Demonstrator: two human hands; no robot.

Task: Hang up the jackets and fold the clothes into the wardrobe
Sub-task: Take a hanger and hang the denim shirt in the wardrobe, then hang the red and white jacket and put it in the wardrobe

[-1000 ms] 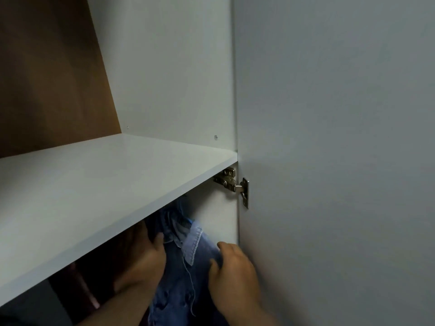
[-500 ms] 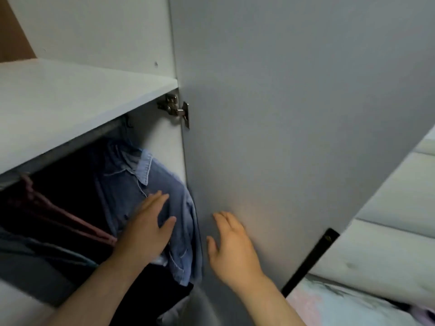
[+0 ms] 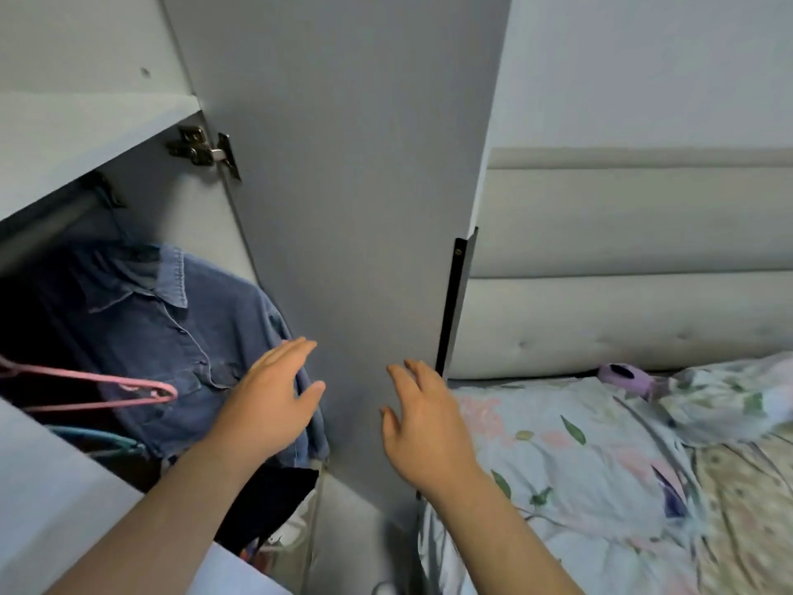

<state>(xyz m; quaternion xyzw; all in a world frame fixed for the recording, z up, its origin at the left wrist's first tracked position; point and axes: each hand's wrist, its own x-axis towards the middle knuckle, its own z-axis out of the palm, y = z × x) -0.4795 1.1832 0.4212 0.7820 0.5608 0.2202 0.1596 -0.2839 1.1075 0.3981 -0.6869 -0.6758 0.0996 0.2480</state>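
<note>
The left hand (image 3: 270,405) and right hand (image 3: 422,418) are drawing back, fingers loose and empty, leaving the denim jacket (image 3: 171,337) hung, so that garment looks done.

Head view, close, downward toward wardrobe door (image 3: 352,208).

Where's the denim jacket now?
On the head view's left, the denim jacket hangs under the wardrobe shelf, between the pink hanger and the open door.

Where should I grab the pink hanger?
Take the pink hanger by its rounded right corner, reaching in from the open front. That end juts out bare in front of the denim shirt, while the rest runs out of view.
</note>
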